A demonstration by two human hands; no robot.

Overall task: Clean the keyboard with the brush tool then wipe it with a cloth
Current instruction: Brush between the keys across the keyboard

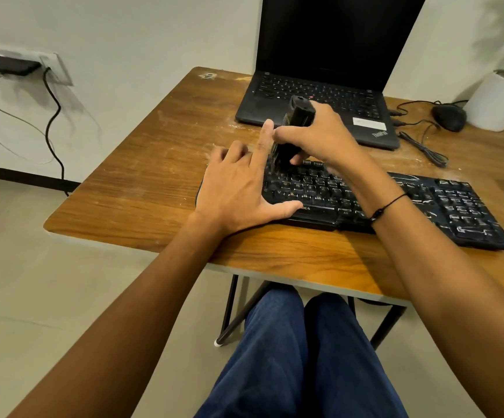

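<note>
Head view, the only one: keyboard (pixel 365 200) lies across the near right part of the table (pixel 142 176), its numeric end running toward the right table edge. The right hand (pixel 320 137) grips the brush (pixel 290 128) upright, fingers curled round its dark body, bristle end down on the upper left key rows. The left hand (pixel 238 188) lies spread and flat on the keyboard's left end, index finger raised beside the brush, thumb along the front edge.

Risks, as I judge them: a hard stroke could shove the keyboard rightward if the left hand lifts; loosened dust may fall onto the laptop (pixel 320 101) just behind; the right wrist could snag the cable (pixel 422 146) on a long sweep.

Room is good to the left, where bare table runs to its edge; behind, the laptop crowds the brush. No cloth is visible.
</note>
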